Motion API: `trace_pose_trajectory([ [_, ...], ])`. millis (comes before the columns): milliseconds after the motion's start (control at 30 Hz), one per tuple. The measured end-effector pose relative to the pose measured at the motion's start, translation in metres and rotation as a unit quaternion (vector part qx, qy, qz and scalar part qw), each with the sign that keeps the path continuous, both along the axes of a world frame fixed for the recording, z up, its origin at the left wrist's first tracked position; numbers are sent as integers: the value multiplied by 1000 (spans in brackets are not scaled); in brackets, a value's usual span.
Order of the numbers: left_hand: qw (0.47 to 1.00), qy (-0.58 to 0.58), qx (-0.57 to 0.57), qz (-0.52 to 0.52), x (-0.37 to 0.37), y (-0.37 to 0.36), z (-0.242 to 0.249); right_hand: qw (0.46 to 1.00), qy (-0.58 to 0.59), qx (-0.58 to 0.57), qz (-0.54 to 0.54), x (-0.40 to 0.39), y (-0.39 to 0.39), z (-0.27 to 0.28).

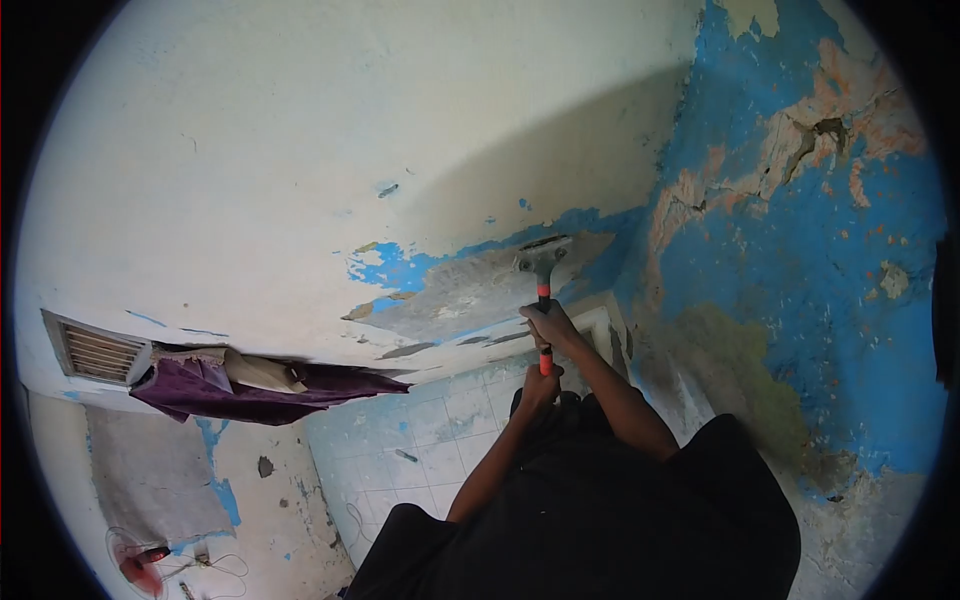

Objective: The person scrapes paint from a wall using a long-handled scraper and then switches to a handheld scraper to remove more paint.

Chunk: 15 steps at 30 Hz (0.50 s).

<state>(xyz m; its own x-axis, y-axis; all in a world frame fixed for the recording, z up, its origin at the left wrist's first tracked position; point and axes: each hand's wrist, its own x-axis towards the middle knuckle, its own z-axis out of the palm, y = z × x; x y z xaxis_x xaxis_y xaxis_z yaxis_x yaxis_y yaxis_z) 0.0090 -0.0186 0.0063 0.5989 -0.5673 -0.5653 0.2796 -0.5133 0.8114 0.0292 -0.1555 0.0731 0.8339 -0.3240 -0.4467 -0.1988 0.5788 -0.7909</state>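
A long-handled scraper [543, 262] with a red and black handle has its wide head against the wall, at the edge between white paint and a bare grey patch [460, 295]. My right hand [549, 325] is closed round the middle of the handle. Lower down, near the handle's end, my left hand [541, 387] grips it too. Blue paint [395, 268] shows in flakes along the edge of the grey patch.
A blue wall [800, 260] with cracked, peeling plaster stands at the right. At the left are a vent [98, 350] and a purple cloth [240, 392] hanging by the wall. Below lie a tiled floor [430, 440] and a red fan [140, 570].
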Motion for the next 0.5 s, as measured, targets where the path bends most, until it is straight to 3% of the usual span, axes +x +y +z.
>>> trace_pose_trajectory([
  [167, 1000, 22, 15, 13, -9, 5, -12, 1000, 1, 9, 9, -6, 7, -20],
  [267, 1000, 7, -8, 6, 5, -9, -1, 1000, -20, -1, 8, -6, -2, 11],
  [500, 1000, 11, 14, -11, -5, 2, -19, 1000, 21, 12, 3, -7, 1, -14],
])
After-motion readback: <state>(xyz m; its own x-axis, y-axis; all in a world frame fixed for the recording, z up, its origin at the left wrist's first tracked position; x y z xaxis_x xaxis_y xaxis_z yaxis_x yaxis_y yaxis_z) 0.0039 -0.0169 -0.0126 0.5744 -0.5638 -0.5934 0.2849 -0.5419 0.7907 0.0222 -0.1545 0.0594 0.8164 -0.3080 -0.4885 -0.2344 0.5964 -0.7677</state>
